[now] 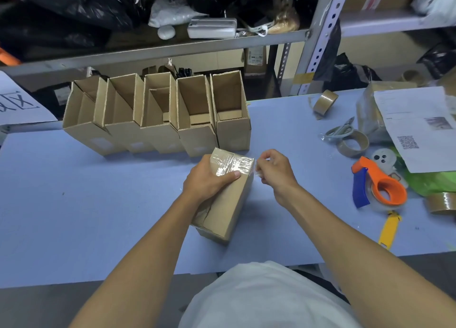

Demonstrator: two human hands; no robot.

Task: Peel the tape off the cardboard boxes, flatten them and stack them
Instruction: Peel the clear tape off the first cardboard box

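Sealed box [225, 192] lies on the blue counter [74, 204], middle front, taped end pointing away from the person. Left hand [209, 177] grips that far end, thumb laid over the clear tape [232, 163], likely to pin the box down so it doesn't slide during the pull. Right hand [272, 169] sits just beside the box's right top corner, fingers together, pinching what looks like a lifted tape end; the strip itself is too clear to see well. Step in hand: peeling tape off this box, flattening not yet done.

Five open boxes [158, 115] stand in a row touching each other behind it, mouths up, none flattened, so the task looks early. No flat stack in view.

Right side of counter: orange tape dispenser [380, 184], brown tape rolls [325, 100], yellow cutter [389, 231], papers [419, 127], well apart from the box
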